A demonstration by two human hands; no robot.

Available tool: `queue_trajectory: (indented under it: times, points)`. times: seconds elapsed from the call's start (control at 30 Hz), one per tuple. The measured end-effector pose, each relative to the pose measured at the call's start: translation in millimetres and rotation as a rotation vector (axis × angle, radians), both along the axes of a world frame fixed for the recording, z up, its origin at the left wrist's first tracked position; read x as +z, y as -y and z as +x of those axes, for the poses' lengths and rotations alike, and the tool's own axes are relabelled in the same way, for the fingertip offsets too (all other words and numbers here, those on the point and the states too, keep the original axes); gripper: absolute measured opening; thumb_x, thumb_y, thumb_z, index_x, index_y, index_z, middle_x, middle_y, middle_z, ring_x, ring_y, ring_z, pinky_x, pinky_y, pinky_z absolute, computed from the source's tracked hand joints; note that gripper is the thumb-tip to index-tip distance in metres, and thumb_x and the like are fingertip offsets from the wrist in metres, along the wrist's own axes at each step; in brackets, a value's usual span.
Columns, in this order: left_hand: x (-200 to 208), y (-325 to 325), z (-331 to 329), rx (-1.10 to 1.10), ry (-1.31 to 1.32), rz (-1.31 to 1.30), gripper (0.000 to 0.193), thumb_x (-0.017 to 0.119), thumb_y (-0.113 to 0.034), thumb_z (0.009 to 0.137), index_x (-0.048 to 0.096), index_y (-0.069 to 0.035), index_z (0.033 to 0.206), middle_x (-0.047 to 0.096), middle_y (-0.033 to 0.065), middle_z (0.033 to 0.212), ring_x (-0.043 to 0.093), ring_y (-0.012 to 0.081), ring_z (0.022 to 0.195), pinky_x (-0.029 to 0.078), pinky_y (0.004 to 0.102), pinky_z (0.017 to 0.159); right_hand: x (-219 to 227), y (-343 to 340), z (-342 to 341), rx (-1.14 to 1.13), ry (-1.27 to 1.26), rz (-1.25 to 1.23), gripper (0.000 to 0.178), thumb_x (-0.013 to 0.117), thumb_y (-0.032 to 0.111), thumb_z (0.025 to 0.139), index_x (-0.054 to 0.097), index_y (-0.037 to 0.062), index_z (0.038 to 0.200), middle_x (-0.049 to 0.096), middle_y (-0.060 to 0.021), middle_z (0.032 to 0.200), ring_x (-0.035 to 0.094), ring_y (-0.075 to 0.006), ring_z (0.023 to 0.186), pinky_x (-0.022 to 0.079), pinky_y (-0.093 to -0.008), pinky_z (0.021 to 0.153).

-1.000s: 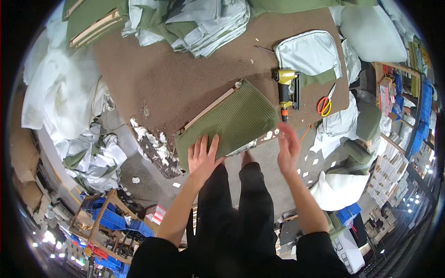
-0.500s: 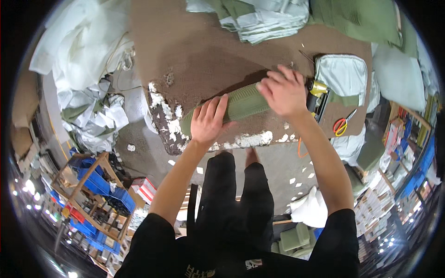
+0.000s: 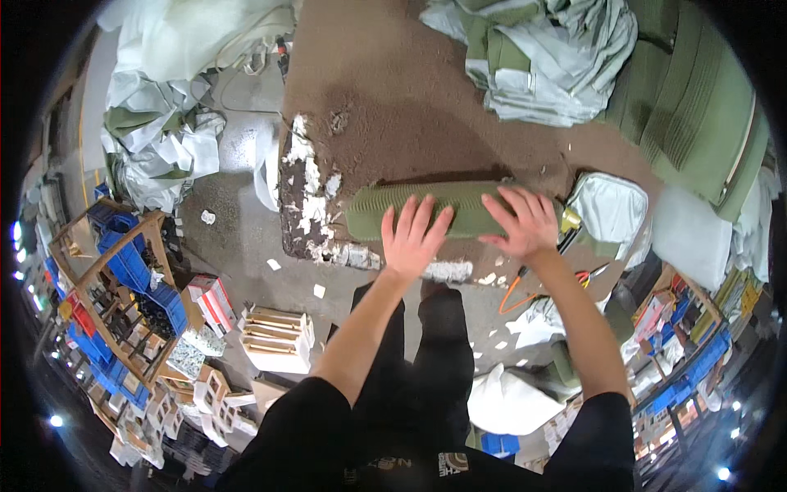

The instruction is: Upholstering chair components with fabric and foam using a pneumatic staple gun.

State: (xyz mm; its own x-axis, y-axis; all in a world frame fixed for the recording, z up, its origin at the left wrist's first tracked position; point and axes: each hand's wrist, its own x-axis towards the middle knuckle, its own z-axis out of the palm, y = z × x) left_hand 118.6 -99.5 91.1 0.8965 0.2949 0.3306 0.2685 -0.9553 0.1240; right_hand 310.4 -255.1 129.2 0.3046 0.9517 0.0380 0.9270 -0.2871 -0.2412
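Observation:
A long green ribbed upholstered cushion (image 3: 366, 215) lies along the near edge of the brown-covered table (image 3: 410, 135). My left hand (image 3: 416, 236) rests on its front side, fingers spread and pointing away from me. Toward the cushion's right end, my right hand (image 3: 525, 223) presses on top with its fingers apart. Neither hand is wrapped round the cushion. Just beyond my right hand is a yellow-and-black tool (image 3: 570, 221), partly hidden, with an orange hose (image 3: 510, 293) hanging close by.
Red-and-yellow scissors (image 3: 584, 279) lie at the table's right edge, near a white-lined fabric cover (image 3: 608, 209). A pile of green and white covers (image 3: 557, 66) sits at the back. Torn white padding (image 3: 313, 209) shows along the left edge. Blue bins (image 3: 127, 261) stand at lower left.
The cushion has turned to lie more level across the view. My left hand has shifted from its left end toward the middle, and my right hand has come down onto it.

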Motion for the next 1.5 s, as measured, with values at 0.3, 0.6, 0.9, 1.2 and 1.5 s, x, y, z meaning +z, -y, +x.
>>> queue_trajectory:
  times: [0.3, 0.6, 0.9, 1.2, 1.5]
  points:
    - [3, -29, -21, 0.829, -0.062, -0.851, 0.045, 0.049, -0.03, 0.099, 0.054, -0.004, 0.135, 0.042, 0.0243, 0.145, 0.041, 0.0415, 0.133, 0.034, 0.0443, 0.11, 7, 7, -6, -0.122, -0.04, 0.082, 0.052, 0.064, 0.054, 0.076, 0.068, 0.0159, 0.11, 0.063, -0.0026, 0.108, 0.057, -0.0231, 0.091, 0.042, -0.0412, 0.08]
    - [-22, -35, -41, 1.147, -0.011, -1.045, 0.043, 0.035, -0.026, 0.103, 0.056, 0.001, 0.129, 0.064, 0.0217, 0.121, 0.061, 0.0355, 0.112, 0.045, 0.0428, 0.094, 20, 20, -12, -0.518, -0.264, 0.078, 0.026, 0.064, 0.033, 0.085, 0.071, 0.0131, 0.1, 0.069, -0.0076, 0.102, 0.065, -0.0259, 0.092, 0.045, -0.0432, 0.089]
    - [-43, -11, -79, 1.289, 0.264, -1.164, 0.038, 0.037, -0.027, 0.101, 0.061, -0.001, 0.115, 0.061, 0.0109, 0.113, 0.056, 0.025, 0.106, 0.043, 0.0375, 0.094, -23, 68, 14, -1.308, -1.189, -0.257, 0.062, 0.066, 0.034, 0.088, 0.051, -0.0047, 0.135, 0.06, -0.0204, 0.131, 0.055, -0.0271, 0.124, 0.046, -0.0377, 0.098]
    - [13, -5, -112, 1.264, -0.004, -1.846, 0.053, 0.047, -0.044, 0.098, 0.052, -0.002, 0.131, 0.06, 0.0071, 0.125, 0.062, 0.0244, 0.101, 0.052, 0.0386, 0.077, -17, 151, -54, -1.208, -1.651, -0.005, 0.067, 0.072, 0.043, 0.086, 0.055, -0.0029, 0.132, 0.064, -0.0114, 0.123, 0.06, -0.0205, 0.111, 0.047, -0.037, 0.095]
    - [276, 19, 57, 0.3, 0.207, -1.633, 0.049, 0.048, -0.027, 0.1, 0.044, 0.003, 0.138, 0.058, 0.0078, 0.12, 0.06, 0.0209, 0.105, 0.049, 0.035, 0.086, 199, 236, -99, -1.462, -1.744, 0.819, 0.062, 0.064, 0.03, 0.093, 0.038, 0.0052, 0.144, 0.055, -0.0127, 0.133, 0.057, -0.0265, 0.117, 0.049, -0.0424, 0.099]
